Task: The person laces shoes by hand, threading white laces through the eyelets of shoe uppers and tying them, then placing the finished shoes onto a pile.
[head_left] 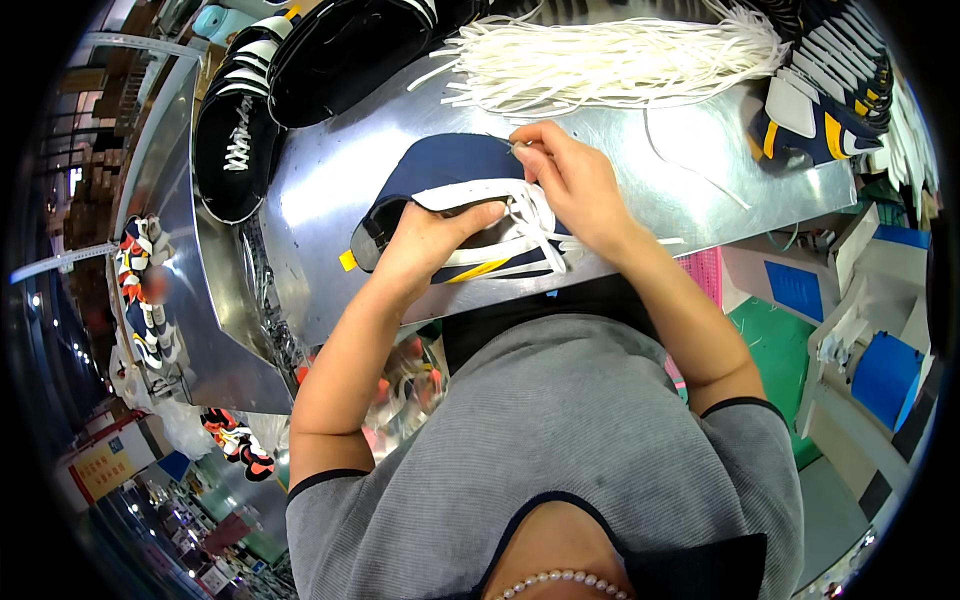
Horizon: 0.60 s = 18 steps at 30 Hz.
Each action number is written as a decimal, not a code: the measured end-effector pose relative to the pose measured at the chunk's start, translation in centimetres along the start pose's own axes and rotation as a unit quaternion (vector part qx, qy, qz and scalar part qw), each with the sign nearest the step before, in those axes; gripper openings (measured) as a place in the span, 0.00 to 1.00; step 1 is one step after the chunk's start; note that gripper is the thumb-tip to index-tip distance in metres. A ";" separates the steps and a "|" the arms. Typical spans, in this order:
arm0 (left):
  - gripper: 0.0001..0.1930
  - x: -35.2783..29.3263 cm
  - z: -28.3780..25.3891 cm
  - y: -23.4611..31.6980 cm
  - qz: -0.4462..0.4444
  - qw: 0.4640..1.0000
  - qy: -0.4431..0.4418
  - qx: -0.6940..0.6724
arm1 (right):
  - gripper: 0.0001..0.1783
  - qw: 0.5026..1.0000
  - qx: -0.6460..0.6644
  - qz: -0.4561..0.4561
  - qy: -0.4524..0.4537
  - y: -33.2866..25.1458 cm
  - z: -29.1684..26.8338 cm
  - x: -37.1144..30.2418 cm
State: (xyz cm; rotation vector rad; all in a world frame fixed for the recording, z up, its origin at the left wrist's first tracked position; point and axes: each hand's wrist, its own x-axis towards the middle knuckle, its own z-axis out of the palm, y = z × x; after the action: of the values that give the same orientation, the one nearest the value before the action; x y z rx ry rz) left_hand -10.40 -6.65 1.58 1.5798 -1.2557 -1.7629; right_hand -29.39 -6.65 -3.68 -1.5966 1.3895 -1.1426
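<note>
A navy shoe upper with white and yellow trim lies on its side on the metal table in front of me. My left hand grips its opening, the thumb reaching inside and the fingers hidden behind the edge. White shoelace runs in loose loops across the upper's eyelet strip, and one end trails right over the table's near edge. Above the upper's right end, my right hand is closed, thumb and forefinger pinched on something thin and too small to name.
A heap of white laces lies along the far side of the metal table. Stacked uppers stand at the far right; black uppers sit at the upper left. White cabinets with blue panels stand right of me.
</note>
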 end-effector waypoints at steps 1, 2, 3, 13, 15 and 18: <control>0.17 0.1 0.1 -0.4 0.012 0.999 0.027 0.020 | 0.10 1.000 -0.006 -0.007 -0.001 -0.1 0.3 -0.1; 0.17 0.4 0.3 -0.6 0.023 0.997 0.053 0.041 | 0.09 1.000 -0.012 -0.013 -0.002 -0.2 0.5 -0.2; 0.17 0.6 0.3 -0.8 0.035 0.994 0.079 0.061 | 0.09 1.000 -0.018 -0.020 -0.003 -0.3 0.7 -0.3; 0.19 -4.1 -4.3 2.1 0.064 0.963 -0.167 -0.201 | 0.12 0.986 -0.154 0.005 0.056 0.6 1.6 0.3; 0.16 -7.7 -7.0 4.2 0.169 0.897 -0.077 -0.402 | 0.13 0.987 -0.146 0.030 0.065 0.8 1.1 0.3; 0.10 -12.9 -11.2 6.5 0.348 0.753 -0.041 -0.557 | 0.13 0.988 -0.141 0.023 0.053 0.0 1.6 0.6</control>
State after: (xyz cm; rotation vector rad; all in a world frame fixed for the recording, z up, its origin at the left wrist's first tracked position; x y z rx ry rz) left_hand 1.70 -2.78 14.74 0.2670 -0.4383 -1.5170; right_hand -27.88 -7.24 -4.13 -1.7058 1.7118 -1.0526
